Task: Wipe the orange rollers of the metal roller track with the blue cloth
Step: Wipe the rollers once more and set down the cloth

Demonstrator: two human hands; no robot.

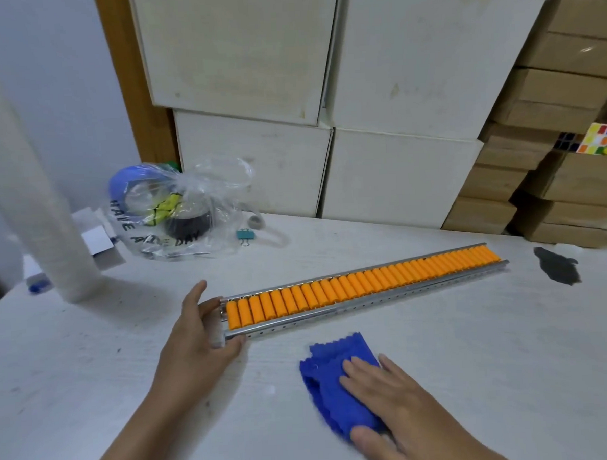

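Note:
A long metal roller track with a row of orange rollers lies slantwise across the white table, its far end up to the right. My left hand cups the track's near left end, fingers on both sides of the rail. A crumpled blue cloth lies on the table just in front of the track. My right hand rests flat on top of the cloth, thumb at its near edge, fingers spread over it.
A clear plastic bag with tape rolls sits at the back left beside a teal binder clip. A tall white roll stands at the left. White boxes and cardboard boxes line the back. A dark stain marks the table at right.

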